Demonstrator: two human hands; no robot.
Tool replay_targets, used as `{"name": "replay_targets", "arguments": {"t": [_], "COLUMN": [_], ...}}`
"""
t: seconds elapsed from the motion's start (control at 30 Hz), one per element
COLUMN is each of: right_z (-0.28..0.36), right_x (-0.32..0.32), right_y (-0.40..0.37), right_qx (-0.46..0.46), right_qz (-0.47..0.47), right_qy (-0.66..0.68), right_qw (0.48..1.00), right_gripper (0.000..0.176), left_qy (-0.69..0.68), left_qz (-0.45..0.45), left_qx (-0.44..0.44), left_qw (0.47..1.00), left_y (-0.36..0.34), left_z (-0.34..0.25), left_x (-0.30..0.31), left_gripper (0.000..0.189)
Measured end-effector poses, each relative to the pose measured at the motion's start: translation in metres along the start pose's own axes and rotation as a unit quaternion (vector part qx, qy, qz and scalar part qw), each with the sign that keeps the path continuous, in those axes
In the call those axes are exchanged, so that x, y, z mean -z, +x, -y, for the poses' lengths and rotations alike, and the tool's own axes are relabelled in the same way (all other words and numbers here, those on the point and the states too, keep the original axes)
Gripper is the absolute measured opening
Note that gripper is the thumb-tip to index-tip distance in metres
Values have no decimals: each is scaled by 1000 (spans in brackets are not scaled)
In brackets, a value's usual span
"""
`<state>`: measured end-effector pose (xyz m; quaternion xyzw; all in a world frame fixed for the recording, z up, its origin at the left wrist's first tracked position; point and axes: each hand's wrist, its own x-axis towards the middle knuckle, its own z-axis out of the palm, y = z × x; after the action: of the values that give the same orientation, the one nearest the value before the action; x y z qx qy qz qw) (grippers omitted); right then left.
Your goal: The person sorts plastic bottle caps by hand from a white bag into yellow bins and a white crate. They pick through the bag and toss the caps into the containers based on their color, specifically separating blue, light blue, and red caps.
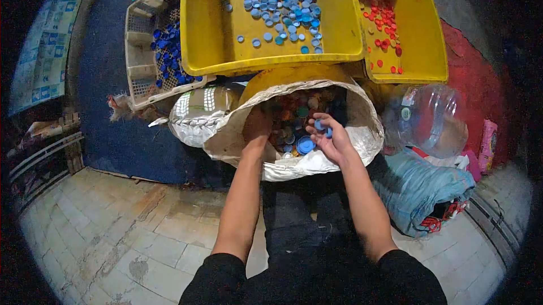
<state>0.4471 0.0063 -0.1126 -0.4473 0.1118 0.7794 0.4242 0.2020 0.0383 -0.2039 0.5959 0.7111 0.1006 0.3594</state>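
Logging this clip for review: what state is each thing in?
sack, open, rim rolled down
left hand, inside the sack, fingers hidden
right hand, gripping blue caps
middle yellow bin, partly filled, light blue caps
right yellow bin, few red caps
basket, holding dark blue caps
clear jug, lying on its side

Dim, bluish light with dark vignetted corners, strong fisheye bending at edges, slightly soft focus.
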Motion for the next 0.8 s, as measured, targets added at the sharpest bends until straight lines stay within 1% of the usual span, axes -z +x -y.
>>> {"name": "replay_targets", "arguments": {"t": [0.03,0.07,0.1,0.13,0.17,0.2,0.3,0.4,0.43,0.47,0.5,0.53,0.57,0.6,0.67,0.73,0.77,0.8], "right_z": [0,0,1,3,5,9,21,32,34,35,34,32,32,30,25,16,12,7], "right_x": [-2,-3,-3,-6,-8,-11,-19,-22,-22,-20,-15,-11,-9,-3,5,18,23,30], "right_y": [-5,-8,-11,-15,-20,-25,-39,-61,-72,-81,-89,-99,-112,-123,-147,-161,-167,-169], "right_qx": [-2,1,1,1,6,13,4,32,42,53,65,77,98,112,115,107,98,107], "right_qz": [0,0,32,63,81,78,110,116,100,105,92,79,84,74,66,45,41,51], "right_qy": [23,23,47,71,70,75,92,85,79,81,76,71,59,62,89,105,112,112], "right_qw": [1000,1000,998,995,994,994,990,989,991,990,991,991,990,989,987,988,988,987], "right_gripper": [26,26,27,29,34,34,40,38,34,34,32,30,28,26,24,28,30,30], "left_qy": [-1,2,5,7,-14,-34,-13,17,-53,-51,-280,-493,-589,-668,-689,-696,-706,-694], "left_qz": [-1,44,91,93,99,105,97,72,92,91,125,158,234,307,266,267,301,331], "left_qx": [-3,95,190,186,154,122,80,19,15,2,24,46,99,151,181,233,221,205], "left_qw": [1000,995,978,978,983,986,992,997,994,995,951,855,767,661,650,625,602,606], "left_y": [3,0,-2,-2,-3,-4,-4,-6,-20,-31,-43,-57,-71,-85,-114,-124,-123,-123], "left_z": [-29,-77,-105,-107,-106,-107,-94,-97,-128,-132,-129,-130,-137,-147,-184,-194,-186,-183], "left_x": [14,46,64,64,68,70,57,45,66,61,52,47,49,51,52,38,26,18], "left_gripper": [60,51,47,47,52,60,58,56,32,32,27,23,20,17,15,15,14,13]}}
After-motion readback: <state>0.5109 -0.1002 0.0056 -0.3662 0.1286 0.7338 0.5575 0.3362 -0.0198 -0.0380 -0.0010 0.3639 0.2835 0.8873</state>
